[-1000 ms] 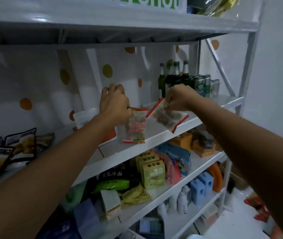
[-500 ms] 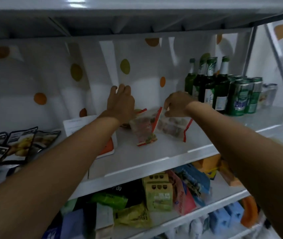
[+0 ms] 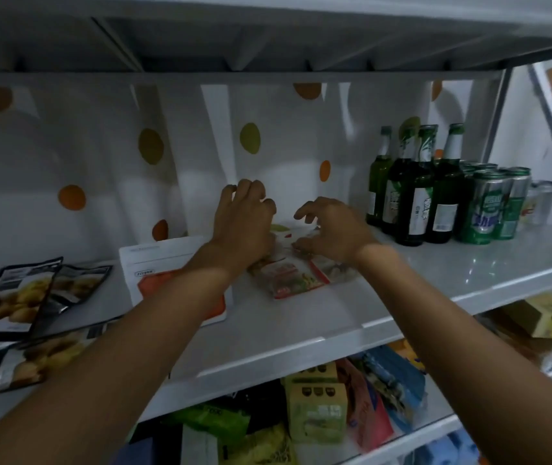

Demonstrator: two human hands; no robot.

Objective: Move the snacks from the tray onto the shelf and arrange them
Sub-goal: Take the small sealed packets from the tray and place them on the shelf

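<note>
Two clear snack packets with red edges lie flat on the white shelf (image 3: 318, 333): one (image 3: 289, 278) nearer the front, the other (image 3: 333, 268) just to its right and partly under my right hand. My left hand (image 3: 242, 226) hovers over the packets' left end, fingers curled and spread, holding nothing. My right hand (image 3: 331, 231) is above the right packet with fingers apart, fingertips close to or touching it. The tray is out of view.
A white pouch with an orange panel (image 3: 167, 273) lies left of the packets, under my left forearm. Dark snack bags (image 3: 22, 297) cover the shelf's left end. Green bottles (image 3: 412, 193) and cans (image 3: 493, 206) stand to the right. Lower shelves hold boxes (image 3: 316, 407) and bags.
Both packets, held up in my hands a second ago, now lie flat on the shelf. My fingers have opened and let them go.
</note>
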